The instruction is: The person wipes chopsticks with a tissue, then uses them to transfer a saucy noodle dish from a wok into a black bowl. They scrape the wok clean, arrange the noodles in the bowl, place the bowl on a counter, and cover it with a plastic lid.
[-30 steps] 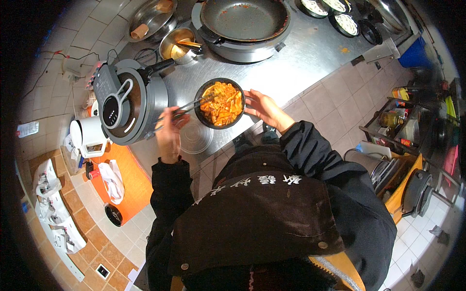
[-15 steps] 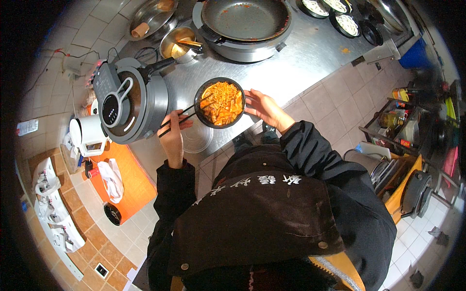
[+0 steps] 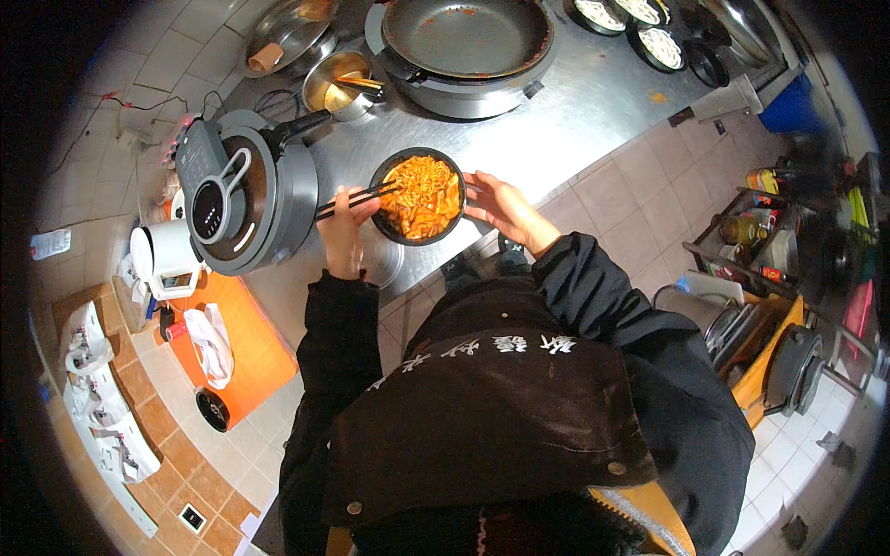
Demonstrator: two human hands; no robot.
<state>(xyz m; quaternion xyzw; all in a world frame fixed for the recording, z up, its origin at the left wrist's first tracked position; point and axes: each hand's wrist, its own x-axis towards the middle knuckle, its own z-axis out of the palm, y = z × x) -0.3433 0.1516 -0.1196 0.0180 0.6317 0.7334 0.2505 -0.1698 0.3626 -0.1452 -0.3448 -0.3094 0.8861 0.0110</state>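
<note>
Left hand [image 3: 343, 233]: farther in from near edge of worktop [image 3: 538, 139] than half second ago, nearer bowl [image 3: 417, 243]; left sleeve [image 3: 343, 315] shifted along. Chopsticks [image 3: 382, 191]: spread apart half second ago, now close together, flatter slant, tips just inside bowl's left rim. Noodles [image 3: 425, 176]: tangled on top now, where sauced chunks lay one second ago.

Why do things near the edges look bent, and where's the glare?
Head view: the fisheye lens curves straight lines near the rim, like the brown tiles; head view: glare whitens the steel counter near the black bowl; head view: the food looks fairly sharp.
</note>
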